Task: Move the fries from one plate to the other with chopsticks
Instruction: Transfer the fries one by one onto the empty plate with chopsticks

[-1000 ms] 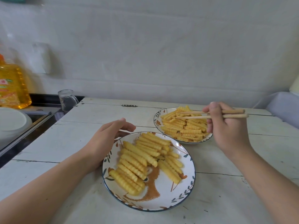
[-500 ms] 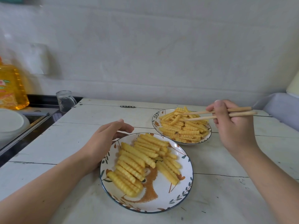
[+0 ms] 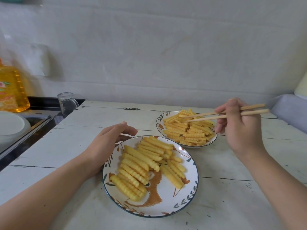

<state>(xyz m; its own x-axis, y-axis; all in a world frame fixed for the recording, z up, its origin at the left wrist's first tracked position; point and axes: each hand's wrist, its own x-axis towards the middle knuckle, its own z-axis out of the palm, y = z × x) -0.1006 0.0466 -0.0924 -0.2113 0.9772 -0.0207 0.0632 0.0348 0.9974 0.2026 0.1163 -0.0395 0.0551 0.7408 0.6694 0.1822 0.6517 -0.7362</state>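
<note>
While the left hand (image 3: 108, 143) rests relaxed, the right hand (image 3: 239, 128) grips chopsticks (image 3: 216, 115) over fries (image 3: 187, 130).

Both forearms bare, no sleeves in frame. Left hand (image 3: 106, 143) and right hand (image 3: 240, 130): no rings, watch, bands or gloves. Nails short, unpainted where visible.

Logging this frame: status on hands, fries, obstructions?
Right hand grips wooden chopsticks, tips over far plate's crinkle fries. Left hand open beside near patterned plate. Nothing in the way.
</note>
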